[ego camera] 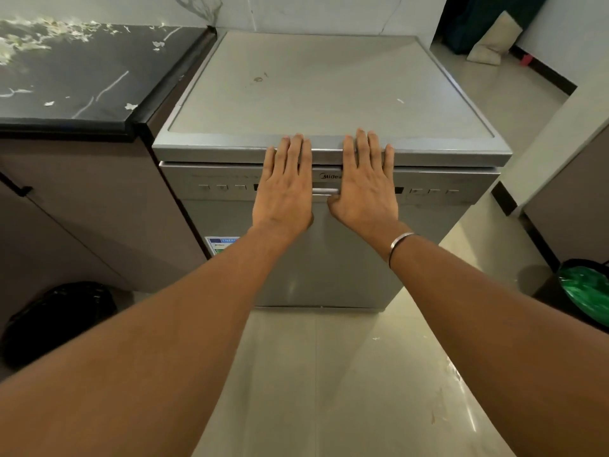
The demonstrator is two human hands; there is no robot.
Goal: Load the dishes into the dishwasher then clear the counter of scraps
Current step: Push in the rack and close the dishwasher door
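- My left hand (285, 189) and right hand (364, 189) lie flat against the dishwasher (329, 87) door, fingers (298, 150) straight, grasping nothing.
- The door is closed; the dishwasher stands just right of the bench (66, 77).
- I see scraps (39, 37) on the far-left bench.
- black bin (56, 318) near left.

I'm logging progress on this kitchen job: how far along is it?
Looks done: the silver freestanding dishwasher appears to have its door shut and no dishes show, so loading seems finished; its inside is hidden. In hand: the left hand and right hand lie flat against the door's upper front. Left: pale food scraps litter the black marbled counter, so clearing is not yet done.
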